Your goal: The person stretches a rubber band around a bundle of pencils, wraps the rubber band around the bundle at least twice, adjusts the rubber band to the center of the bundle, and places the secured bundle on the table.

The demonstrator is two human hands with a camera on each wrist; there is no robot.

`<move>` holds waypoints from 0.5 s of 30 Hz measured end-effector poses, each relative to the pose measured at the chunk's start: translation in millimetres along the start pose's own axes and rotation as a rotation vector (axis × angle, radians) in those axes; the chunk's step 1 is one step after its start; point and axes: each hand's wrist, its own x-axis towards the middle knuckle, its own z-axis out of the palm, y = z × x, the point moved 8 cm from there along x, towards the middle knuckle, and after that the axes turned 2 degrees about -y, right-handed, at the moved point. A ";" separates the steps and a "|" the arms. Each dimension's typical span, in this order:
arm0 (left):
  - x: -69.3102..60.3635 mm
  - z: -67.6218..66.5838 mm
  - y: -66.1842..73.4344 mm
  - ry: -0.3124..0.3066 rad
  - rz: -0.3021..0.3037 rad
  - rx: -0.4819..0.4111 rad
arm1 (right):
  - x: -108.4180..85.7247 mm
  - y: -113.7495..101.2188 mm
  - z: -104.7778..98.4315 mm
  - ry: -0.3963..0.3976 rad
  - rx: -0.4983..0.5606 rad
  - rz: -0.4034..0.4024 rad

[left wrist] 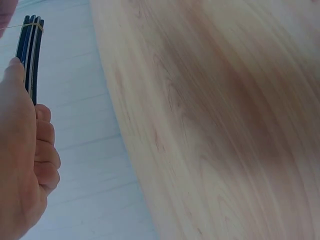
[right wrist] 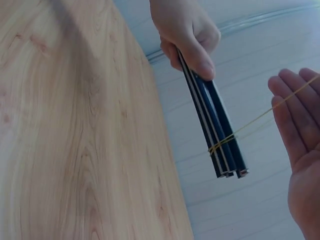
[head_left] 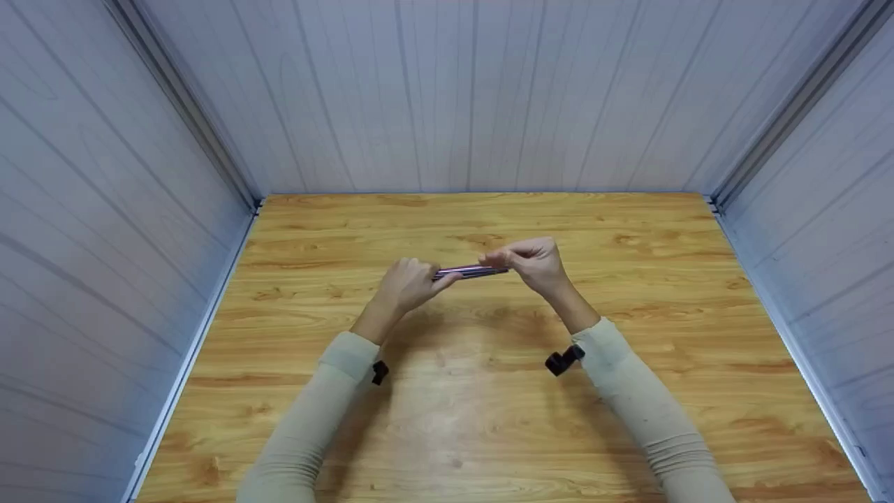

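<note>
My left hand [head_left: 408, 283] grips one end of a bundle of slim, shiny dark-blue sticks [head_left: 475, 271], its thumb laid along them; their exact kind is unclear. A thin yellow rubber band [right wrist: 260, 118] wraps the bundle near the far end. From there it stretches across to my right hand [head_left: 534, 264], which holds it taut over the fingers. In the right wrist view, those fingers [right wrist: 295, 120] look nearly straight and apart from the sticks. The left wrist view shows the band [left wrist: 33, 25] around the bundle's upper part. Both hands are raised above the table.
Beneath the hands lies a wood-grain table [head_left: 454, 419], with shadows of the arms on it. Pale panelled walls [head_left: 447, 98] enclose its back and both sides. A small black device [head_left: 564, 360] sits at the right cuff, another [head_left: 380, 372] at the left.
</note>
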 end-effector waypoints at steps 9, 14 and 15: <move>2.6 -11.8 -26.1 0.062 -0.140 -0.050 | -6.9 -10.9 16.5 -0.191 0.124 -0.104; 3.5 -11.0 -34.2 0.094 -0.252 -0.220 | -7.2 -23.1 26.0 -0.202 -0.141 -0.283; 3.4 -10.3 -35.4 0.102 -0.273 -0.251 | -7.7 -25.7 28.1 -0.199 -0.201 -0.324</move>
